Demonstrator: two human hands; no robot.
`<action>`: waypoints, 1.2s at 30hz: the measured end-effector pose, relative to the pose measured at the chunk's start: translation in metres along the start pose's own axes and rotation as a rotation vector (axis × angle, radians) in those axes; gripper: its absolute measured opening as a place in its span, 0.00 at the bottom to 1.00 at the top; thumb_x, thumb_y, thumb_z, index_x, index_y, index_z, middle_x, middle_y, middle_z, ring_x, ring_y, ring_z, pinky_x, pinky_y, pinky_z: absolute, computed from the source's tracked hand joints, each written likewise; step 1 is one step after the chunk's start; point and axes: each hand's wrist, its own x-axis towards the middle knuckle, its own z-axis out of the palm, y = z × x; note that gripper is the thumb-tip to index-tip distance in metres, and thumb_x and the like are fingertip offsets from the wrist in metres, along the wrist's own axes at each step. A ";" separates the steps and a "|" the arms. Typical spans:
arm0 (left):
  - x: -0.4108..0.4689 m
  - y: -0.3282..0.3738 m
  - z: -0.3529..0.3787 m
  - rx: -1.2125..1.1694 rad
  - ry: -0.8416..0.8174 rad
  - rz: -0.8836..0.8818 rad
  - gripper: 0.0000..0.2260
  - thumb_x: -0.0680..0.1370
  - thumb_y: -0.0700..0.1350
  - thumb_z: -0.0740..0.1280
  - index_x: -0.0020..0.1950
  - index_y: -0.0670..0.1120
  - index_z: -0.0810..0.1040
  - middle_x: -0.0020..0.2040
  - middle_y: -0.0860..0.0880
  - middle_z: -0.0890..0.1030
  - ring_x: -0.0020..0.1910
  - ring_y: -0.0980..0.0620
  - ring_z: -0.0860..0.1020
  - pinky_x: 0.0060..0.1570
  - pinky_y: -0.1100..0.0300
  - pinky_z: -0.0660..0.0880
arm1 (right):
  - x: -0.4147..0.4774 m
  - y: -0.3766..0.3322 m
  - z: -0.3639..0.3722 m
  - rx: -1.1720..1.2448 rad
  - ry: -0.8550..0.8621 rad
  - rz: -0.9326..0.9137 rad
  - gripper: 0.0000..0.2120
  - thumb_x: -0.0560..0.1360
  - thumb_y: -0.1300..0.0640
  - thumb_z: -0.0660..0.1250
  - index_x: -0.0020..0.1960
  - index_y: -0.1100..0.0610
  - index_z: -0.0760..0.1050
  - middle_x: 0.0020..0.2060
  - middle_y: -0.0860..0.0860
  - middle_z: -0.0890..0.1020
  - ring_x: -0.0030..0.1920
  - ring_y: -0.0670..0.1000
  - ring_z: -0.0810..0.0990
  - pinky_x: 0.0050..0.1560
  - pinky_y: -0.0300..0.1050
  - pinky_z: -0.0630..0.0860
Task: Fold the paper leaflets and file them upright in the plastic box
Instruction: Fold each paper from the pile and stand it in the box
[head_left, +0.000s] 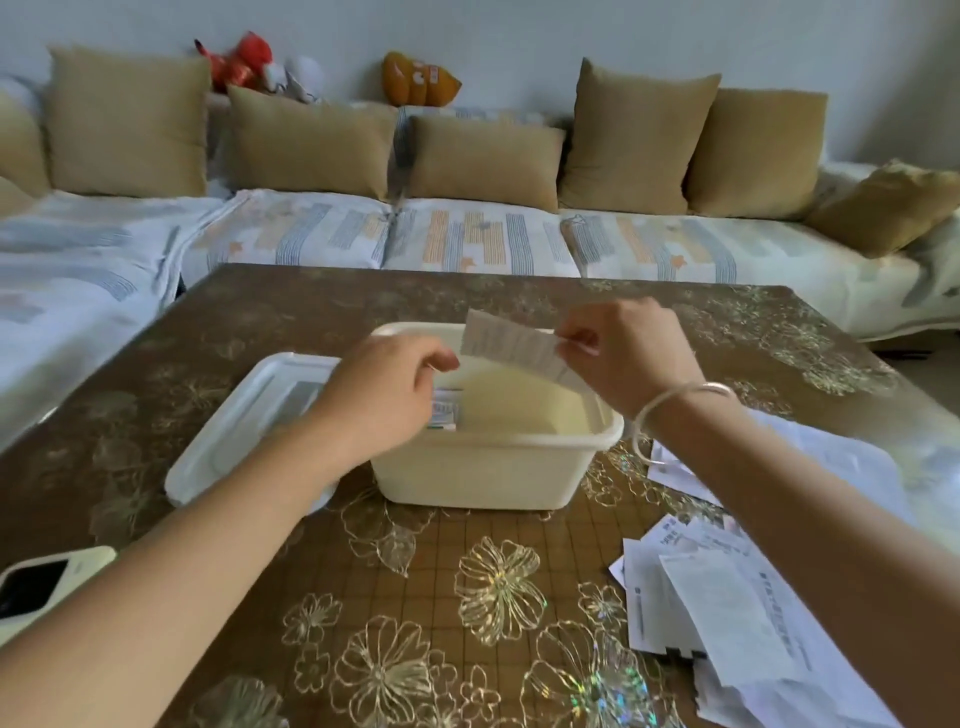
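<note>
Filing: my right hand (626, 356) pinches a folded leaflet (511, 344) over the plastic box (483, 480) mid-frame; left hand (379, 402) curled, hold unclear; next, slot it upright.

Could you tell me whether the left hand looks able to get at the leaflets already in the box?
Probably yes. The left hand sits right over the filed leaflets in the open box; the lid lies off beside it, and the right hand pinches its leaflet clear, farther right.
</note>
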 end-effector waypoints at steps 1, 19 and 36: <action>0.011 -0.001 0.007 0.078 -0.086 -0.016 0.16 0.80 0.37 0.60 0.61 0.53 0.78 0.61 0.53 0.79 0.57 0.54 0.77 0.56 0.54 0.76 | 0.009 -0.003 0.008 -0.088 -0.040 -0.026 0.06 0.75 0.58 0.66 0.45 0.52 0.82 0.37 0.50 0.83 0.38 0.54 0.81 0.42 0.49 0.81; 0.055 -0.036 0.000 0.524 -0.178 0.055 0.18 0.78 0.40 0.59 0.62 0.53 0.80 0.58 0.47 0.80 0.60 0.46 0.74 0.63 0.52 0.70 | 0.061 -0.036 0.084 -0.444 -0.386 -0.241 0.07 0.77 0.62 0.61 0.51 0.58 0.77 0.46 0.56 0.81 0.48 0.59 0.80 0.40 0.45 0.68; 0.039 -0.040 -0.018 0.198 0.043 0.163 0.16 0.76 0.35 0.61 0.51 0.52 0.84 0.45 0.55 0.83 0.54 0.51 0.75 0.58 0.58 0.62 | 0.066 -0.056 0.112 -0.556 -0.436 -0.459 0.09 0.80 0.58 0.58 0.53 0.54 0.77 0.49 0.52 0.81 0.51 0.56 0.80 0.42 0.44 0.68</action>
